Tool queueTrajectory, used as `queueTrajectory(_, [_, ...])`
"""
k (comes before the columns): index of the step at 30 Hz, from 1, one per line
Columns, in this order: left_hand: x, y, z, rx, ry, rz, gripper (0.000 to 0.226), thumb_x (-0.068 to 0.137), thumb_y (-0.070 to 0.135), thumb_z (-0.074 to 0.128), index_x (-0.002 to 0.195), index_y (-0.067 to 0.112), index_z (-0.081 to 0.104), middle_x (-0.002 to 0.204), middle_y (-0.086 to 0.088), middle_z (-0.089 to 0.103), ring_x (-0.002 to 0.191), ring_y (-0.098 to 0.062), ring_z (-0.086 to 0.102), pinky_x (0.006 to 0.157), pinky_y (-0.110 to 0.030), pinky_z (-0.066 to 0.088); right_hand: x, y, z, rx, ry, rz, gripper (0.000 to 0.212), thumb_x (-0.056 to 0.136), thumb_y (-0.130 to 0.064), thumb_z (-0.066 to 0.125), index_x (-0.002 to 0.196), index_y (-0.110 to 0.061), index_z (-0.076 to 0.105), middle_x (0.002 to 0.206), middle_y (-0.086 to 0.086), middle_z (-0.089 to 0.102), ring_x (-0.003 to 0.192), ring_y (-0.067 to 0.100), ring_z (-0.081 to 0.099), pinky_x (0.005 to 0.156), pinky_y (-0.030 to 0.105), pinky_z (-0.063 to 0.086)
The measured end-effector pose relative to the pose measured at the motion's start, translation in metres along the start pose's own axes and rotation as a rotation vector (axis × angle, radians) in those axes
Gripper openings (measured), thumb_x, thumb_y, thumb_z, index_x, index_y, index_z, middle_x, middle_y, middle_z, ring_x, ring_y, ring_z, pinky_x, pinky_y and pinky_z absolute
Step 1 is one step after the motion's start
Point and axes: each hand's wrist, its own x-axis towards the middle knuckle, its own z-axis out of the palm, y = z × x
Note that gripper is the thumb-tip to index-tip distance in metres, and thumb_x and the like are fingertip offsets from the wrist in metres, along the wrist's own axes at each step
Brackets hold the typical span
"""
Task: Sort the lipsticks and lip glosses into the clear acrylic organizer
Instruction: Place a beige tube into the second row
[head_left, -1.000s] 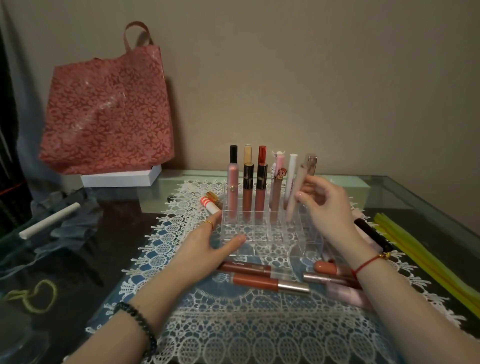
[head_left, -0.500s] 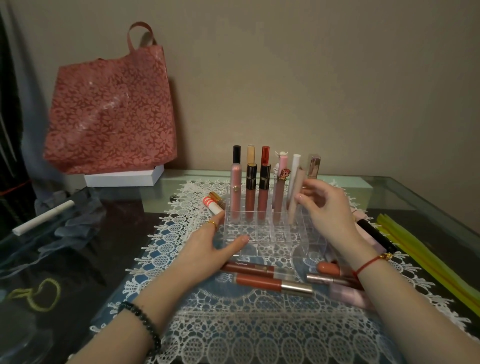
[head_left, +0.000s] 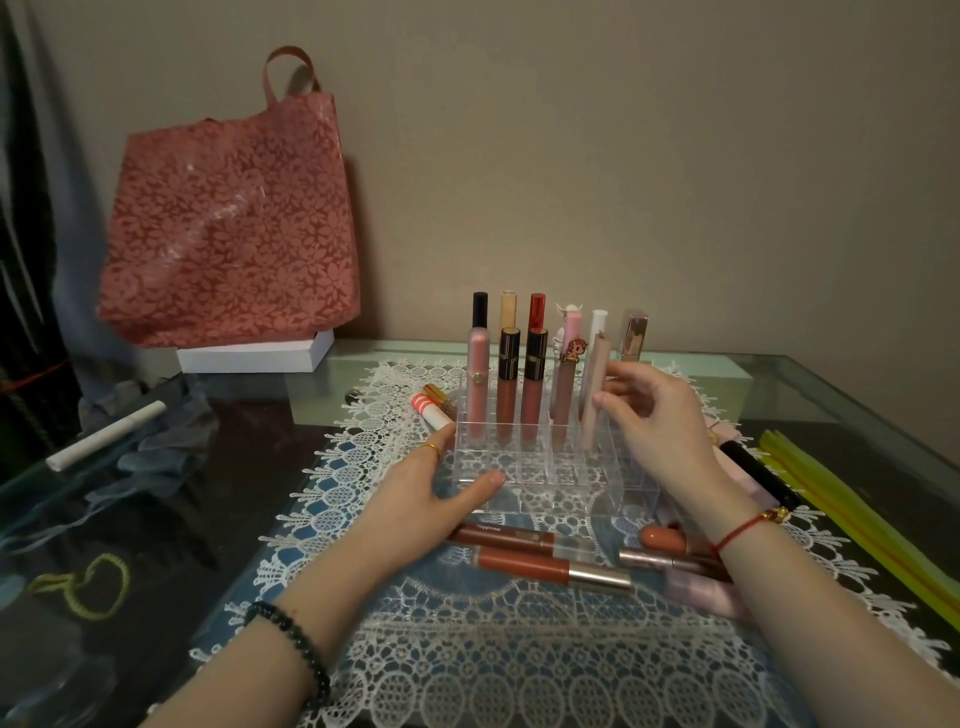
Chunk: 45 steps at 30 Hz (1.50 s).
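The clear acrylic organizer (head_left: 545, 486) stands on a lace mat (head_left: 467, 654). Several lip glosses and lipsticks stand upright in its back rows. My right hand (head_left: 660, 421) pinches a pale beige tube (head_left: 592, 410) that leans in a slot right of centre. My left hand (head_left: 421, 499) presses against the organizer's front left corner, thumb along the front wall. Loose on the mat lie a brown gloss (head_left: 498, 535), a terracotta gloss (head_left: 545, 566), a peach lipstick (head_left: 662, 538), a rose metallic tube (head_left: 670, 561), a black tube (head_left: 758, 478) and a white-and-orange striped tube (head_left: 431, 410).
A red floral bag (head_left: 228, 223) leans on the wall over a white box (head_left: 254, 356) at the back left. Yellow strips (head_left: 841, 504) lie along the glass table's right side. A white stick (head_left: 104, 434) and a yellow-green loop (head_left: 88, 587) lie at the left.
My right hand has lowered the pale beige tube deeper into its slot. My left hand has stayed at the organizer's corner.
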Motion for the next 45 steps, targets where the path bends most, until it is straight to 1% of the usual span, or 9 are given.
queueTrajectory(6, [0.000, -0.001, 0.000, 0.020, -0.005, -0.003, 0.102, 0.054, 0.072, 0.043, 0.140, 0.022, 0.021, 0.131, 0.006, 0.048, 0.104, 0.000, 0.045, 0.085, -0.017, 0.036, 0.000, 0.000, 0.000, 0.025, 0.013, 0.004, 0.035, 0.081, -0.010, 0.061, 0.115, -0.016, 0.058, 0.099, -0.007, 0.064, 0.088, 0.003, 0.058, 0.068, 0.009, 0.043])
queueTrajectory(11, [0.000, -0.001, 0.001, -0.001, -0.005, -0.007, 0.102, 0.053, 0.073, 0.044, 0.140, 0.024, 0.021, 0.126, 0.008, 0.050, 0.100, 0.000, 0.048, 0.080, -0.017, 0.038, 0.001, 0.001, -0.002, 0.021, -0.002, 0.011, 0.036, 0.081, -0.010, 0.061, 0.115, -0.019, 0.057, 0.090, -0.016, 0.059, 0.083, -0.007, 0.054, 0.065, 0.007, 0.042])
queueTrajectory(17, [0.001, -0.002, 0.001, 0.019, -0.007, 0.001, 0.099, 0.057, 0.070, 0.044, 0.140, 0.023, 0.021, 0.125, 0.008, 0.052, 0.098, 0.001, 0.047, 0.077, -0.013, 0.038, 0.001, 0.001, -0.003, 0.018, -0.010, 0.006, 0.035, 0.081, -0.011, 0.061, 0.114, -0.022, 0.057, 0.086, -0.023, 0.056, 0.082, -0.008, 0.053, 0.062, 0.006, 0.041])
queueTrajectory(22, [0.000, -0.001, 0.001, 0.030, -0.005, -0.003, 0.098, 0.057, 0.070, 0.044, 0.140, 0.023, 0.020, 0.124, 0.008, 0.051, 0.100, 0.000, 0.046, 0.080, -0.015, 0.037, 0.000, 0.001, -0.003, 0.031, -0.013, 0.006, 0.037, 0.080, -0.009, 0.061, 0.115, -0.022, 0.056, 0.089, -0.018, 0.059, 0.084, -0.005, 0.055, 0.064, 0.009, 0.043])
queueTrajectory(27, [0.000, 0.001, 0.001, 0.011, -0.014, -0.005, 0.098, 0.057, 0.068, 0.044, 0.140, 0.024, 0.020, 0.105, 0.019, 0.048, 0.090, 0.004, 0.048, 0.061, -0.005, 0.036, -0.001, 0.001, -0.003, 0.041, -0.016, 0.010, 0.038, 0.080, -0.008, 0.061, 0.116, -0.020, 0.056, 0.090, -0.016, 0.059, 0.086, -0.002, 0.056, 0.065, 0.010, 0.044])
queueTrajectory(34, [-0.001, 0.000, 0.001, -0.005, -0.005, -0.011, 0.097, 0.058, 0.067, 0.047, 0.140, 0.024, 0.020, 0.122, 0.010, 0.052, 0.099, -0.002, 0.050, 0.083, -0.020, 0.043, -0.004, -0.003, -0.008, 0.062, 0.050, 0.011, 0.037, 0.080, -0.009, 0.061, 0.115, -0.019, 0.056, 0.091, -0.009, 0.061, 0.084, 0.000, 0.057, 0.062, 0.010, 0.045])
queueTrajectory(37, [-0.002, 0.003, -0.002, 0.028, 0.013, 0.000, 0.099, 0.058, 0.069, 0.044, 0.141, 0.022, 0.019, 0.125, 0.013, 0.047, 0.096, 0.006, 0.046, 0.081, -0.012, 0.037, -0.006, -0.010, -0.013, 0.076, 0.146, -0.007, 0.031, 0.082, -0.012, 0.060, 0.111, -0.020, 0.056, 0.088, -0.008, 0.060, 0.081, 0.002, 0.056, 0.060, 0.012, 0.045])
queueTrajectory(40, [-0.004, 0.006, -0.008, -0.014, 0.089, 0.010, 0.096, 0.060, 0.069, 0.044, 0.140, 0.023, 0.020, 0.138, 0.008, 0.039, 0.111, 0.000, 0.039, 0.090, -0.018, 0.030, -0.010, -0.026, -0.019, 0.103, 0.243, -0.079, 0.022, 0.083, -0.016, 0.059, 0.103, -0.022, 0.057, 0.085, -0.012, 0.057, 0.076, 0.001, 0.055, 0.059, 0.013, 0.046])
queueTrajectory(45, [-0.001, 0.002, -0.030, -0.036, 0.191, 0.054, 0.069, 0.076, 0.057, 0.050, 0.134, 0.022, 0.034, 0.129, 0.010, 0.046, 0.122, -0.008, 0.039, 0.096, -0.021, 0.029, -0.019, -0.062, -0.010, 0.185, 0.181, -0.202, 0.020, 0.081, -0.015, 0.060, 0.097, -0.028, 0.057, 0.084, -0.010, 0.058, 0.075, 0.003, 0.056, 0.066, 0.010, 0.049])
